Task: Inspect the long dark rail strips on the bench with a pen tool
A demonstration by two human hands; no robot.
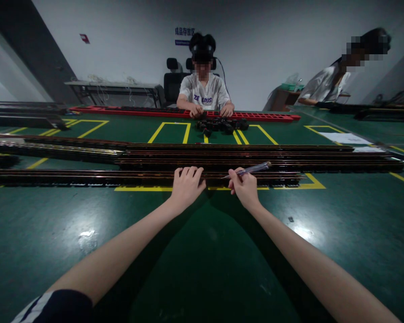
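Observation:
My left hand [187, 186] rests on the nearest long dark strip [87, 176], fingers stretched over its top and thumb apart at its near side. In my right hand [245, 186] is a slim pen-like tool [256, 168] with a clear handle, pinched between thumb and fingers. Its thin tip points left, over the strip, and I cannot tell whether it touches. Just behind this strip lies a bundle of similar long strips [222, 154] with thin brownish edges.
The green table [202, 251] carries yellow marking lines. Across it, a person [204, 92] handles small black parts [222, 125] beside a red slotted rail [269, 117]. Another person [326, 85] leans at the right. White papers [346, 137] lie at right; more strips [20, 120] at left.

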